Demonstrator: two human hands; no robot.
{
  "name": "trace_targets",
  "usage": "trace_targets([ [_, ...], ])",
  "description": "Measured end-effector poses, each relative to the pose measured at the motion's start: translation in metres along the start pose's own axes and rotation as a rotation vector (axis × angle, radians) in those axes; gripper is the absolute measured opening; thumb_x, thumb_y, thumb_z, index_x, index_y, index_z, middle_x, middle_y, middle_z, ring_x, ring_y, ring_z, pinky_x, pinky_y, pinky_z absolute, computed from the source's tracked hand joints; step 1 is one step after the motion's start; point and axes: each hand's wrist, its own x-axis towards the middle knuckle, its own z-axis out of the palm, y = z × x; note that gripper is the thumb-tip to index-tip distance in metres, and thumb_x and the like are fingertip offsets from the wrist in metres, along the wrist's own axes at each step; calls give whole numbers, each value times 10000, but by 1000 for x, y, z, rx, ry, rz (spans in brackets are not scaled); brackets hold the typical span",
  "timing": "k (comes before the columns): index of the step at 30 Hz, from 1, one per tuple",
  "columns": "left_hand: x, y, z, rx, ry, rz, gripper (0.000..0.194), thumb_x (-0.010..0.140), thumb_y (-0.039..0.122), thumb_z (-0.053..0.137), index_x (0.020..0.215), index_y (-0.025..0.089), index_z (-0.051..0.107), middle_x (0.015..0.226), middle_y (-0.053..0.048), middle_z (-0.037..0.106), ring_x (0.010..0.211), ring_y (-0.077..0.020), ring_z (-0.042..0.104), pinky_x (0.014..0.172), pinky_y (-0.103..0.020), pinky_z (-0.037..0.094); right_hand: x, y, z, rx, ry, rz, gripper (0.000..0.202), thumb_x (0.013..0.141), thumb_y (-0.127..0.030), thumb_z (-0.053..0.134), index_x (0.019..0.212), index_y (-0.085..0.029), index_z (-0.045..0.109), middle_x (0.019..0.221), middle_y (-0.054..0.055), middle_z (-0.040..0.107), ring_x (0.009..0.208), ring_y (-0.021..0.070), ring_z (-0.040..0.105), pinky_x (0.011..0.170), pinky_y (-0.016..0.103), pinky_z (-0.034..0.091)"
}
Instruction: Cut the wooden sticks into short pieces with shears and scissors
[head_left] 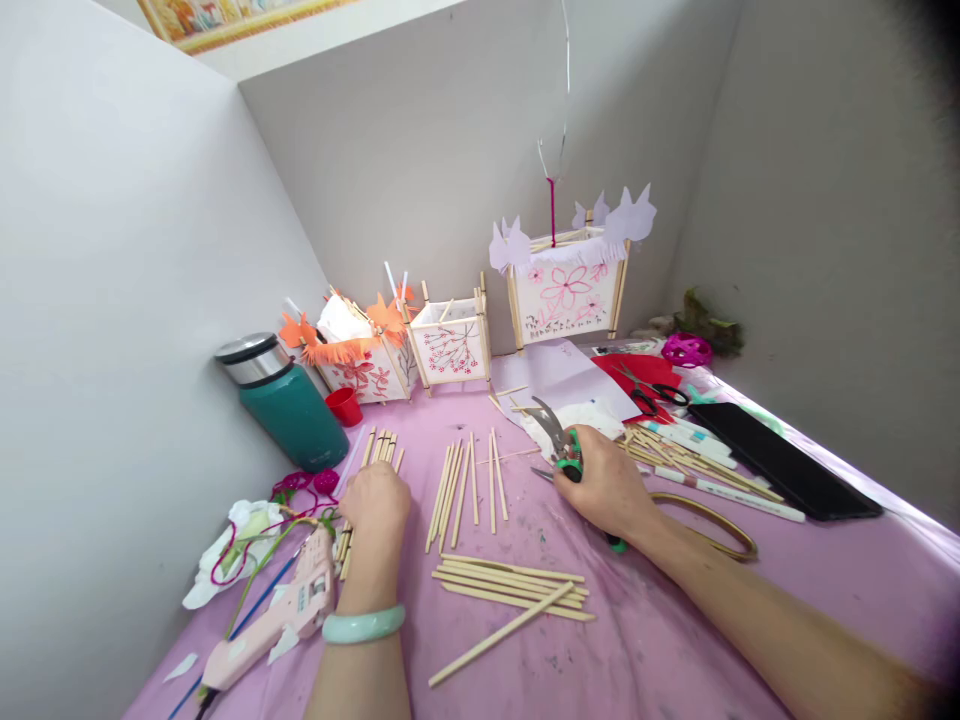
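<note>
My left hand (377,498) is closed over a group of pale wooden sticks (385,447) at the left, their ends showing above and beside it; its fingertips are hidden. My right hand (604,480) is wrapped around pruning shears (553,425) with green handles, their curved blades apart and pointing up and left. Between the hands, several upright-lying sticks (453,490) are laid out in a loose row. Closer to me, more sticks (510,580) lie crosswise, with a single stick (499,637) slanting over their right end.
A pink glue gun (289,610) and a teal bottle (292,415) are on the left. Behind stand stick-framed paper lanterns (451,350), another lantern (568,290) hanging from a wire. On the right are scissors (660,396), markers (727,493), a black phone-like slab (780,460) and a gold ring (712,515).
</note>
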Motion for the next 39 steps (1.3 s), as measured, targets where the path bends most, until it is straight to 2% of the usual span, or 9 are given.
trace_targets([
  [7, -9, 14, 3, -46, -6, 75, 192, 669, 63, 552, 824, 77, 665, 1006, -286, 631, 1112, -440, 523, 901, -530, 351, 0, -2, -1, 11, -14, -9, 192, 687, -247, 553, 843, -208, 449, 806, 44, 553, 753, 211, 515, 659, 292, 353],
  [9, -12, 22, 0, -143, -1, 116, 200, 729, 93, 521, 890, 95, 639, 972, -246, 631, 1110, -408, 522, 906, -510, 351, -1, -3, -2, 16, -22, -20, 187, 689, -237, 551, 847, -207, 456, 814, 46, 559, 771, 214, 520, 672, 295, 358],
  [11, -17, 31, -2, -283, -43, 165, 187, 803, 155, 479, 934, 125, 610, 862, -168, 630, 991, -337, 578, 850, -450, 401, -1, -4, -3, 21, -29, -31, 201, 690, -228, 552, 871, -202, 468, 835, 50, 568, 799, 217, 526, 697, 298, 366],
  [14, -30, 45, -1, -540, -214, 238, 209, 868, 258, 437, 961, 151, 591, 713, -50, 579, 664, -193, 573, 647, -317, 457, -1, -6, -3, 26, -41, -37, 224, 682, -215, 557, 891, -198, 480, 862, 54, 576, 827, 219, 529, 721, 299, 372],
  [17, -45, 54, 3, -761, -431, 270, 307, 873, 350, 448, 1036, 140, 601, 665, 6, 517, 455, -106, 418, 437, -239, 390, -2, -7, -4, 31, -56, -39, 244, 674, -209, 560, 907, -197, 487, 888, 57, 580, 847, 217, 529, 735, 297, 375],
  [21, -53, 57, 8, -1309, -868, 122, 301, 794, 290, 611, 1032, 106, 614, 653, 34, 494, 394, -47, 329, 338, -184, 320, -2, -9, -5, 36, -73, -43, 254, 673, -217, 564, 916, -195, 490, 910, 61, 578, 867, 217, 525, 755, 299, 377],
  [23, -53, 57, 9, -1443, -972, 28, 259, 776, 229, 644, 995, 91, 628, 665, 24, 526, 393, -39, 362, 332, -172, 347, -3, -10, -6, 39, -84, -46, 255, 671, -217, 564, 914, -193, 491, 911, 63, 576, 866, 216, 522, 758, 301, 378],
  [29, -55, 59, 6, -1506, -1040, -46, 187, 824, 132, 575, 985, 61, 639, 674, -3, 571, 413, -53, 455, 360, -182, 448, -4, -12, -6, 47, -103, -62, 261, 666, -219, 557, 918, -192, 492, 912, 65, 574, 860, 216, 516, 757, 309, 381],
  [39, -58, 61, 8, -1479, -1015, -77, 213, 791, 104, 616, 1004, 97, 622, 658, 7, 592, 396, -56, 485, 353, -168, 439, -3, -11, -4, 48, -122, -64, 284, 660, -226, 554, 937, -190, 501, 894, 63, 572, 857, 224, 517, 765, 322, 386],
])
